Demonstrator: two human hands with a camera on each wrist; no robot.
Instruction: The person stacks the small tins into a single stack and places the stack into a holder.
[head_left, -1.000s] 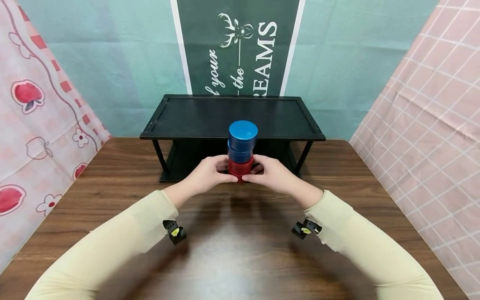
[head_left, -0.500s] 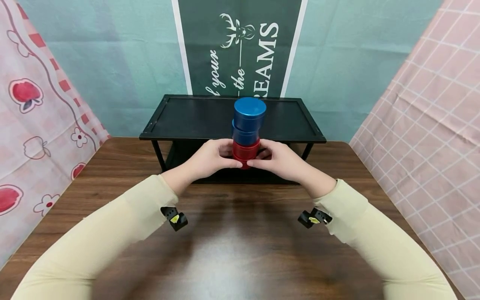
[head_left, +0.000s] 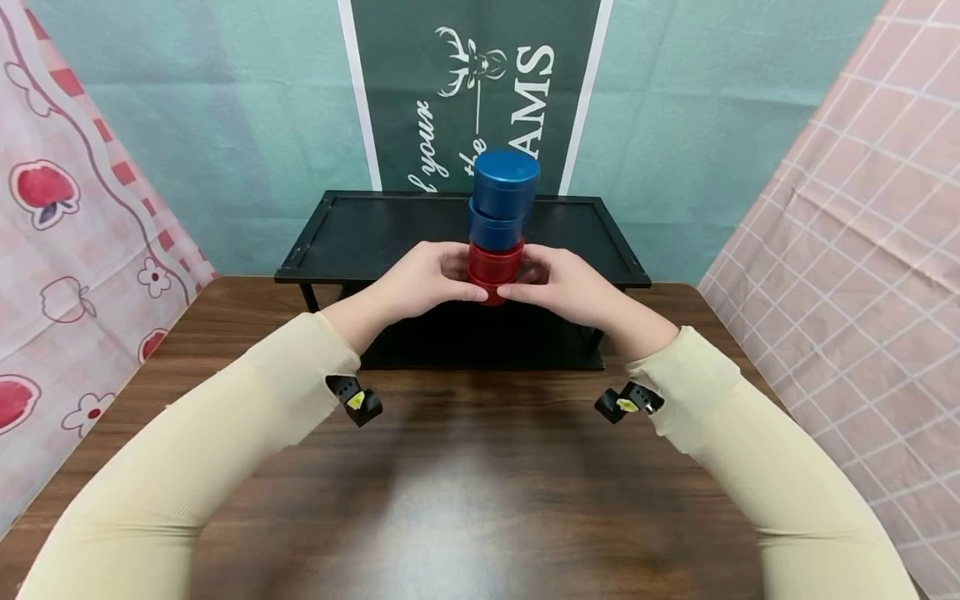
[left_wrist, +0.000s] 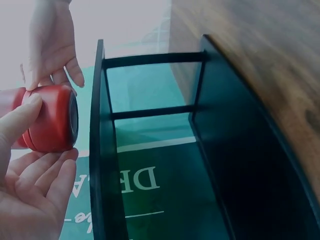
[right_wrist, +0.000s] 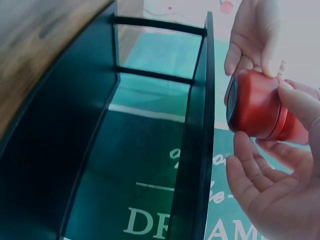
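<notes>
In the head view my left hand (head_left: 420, 279) and right hand (head_left: 566, 283) hold the bottom of an upright stack from both sides. Its lower part is a red canister (head_left: 495, 263) with a seam around it; a blue canister (head_left: 506, 187) stands on top, slightly offset. Thumbs lie at the front of the red one, near each other, while the other fingers go round behind. Seen from the left wrist, the red canister (left_wrist: 52, 117) shows a dark base, with fingers under its side. The right wrist view shows the same red canister (right_wrist: 257, 102) raised beside the rack's upper board.
A black two-level rack (head_left: 337, 237) stands at the back of the wooden table (head_left: 465, 467), behind and below the stack. Its posts and lower board show under the hands. Fabric with printed lettering hangs behind; a pink checked cloth (head_left: 847, 217) borders the right side.
Both hands have raised the stack from low in front of the rack to about the height of its top board. It has shifted slightly right, and the grip stays the same.
</notes>
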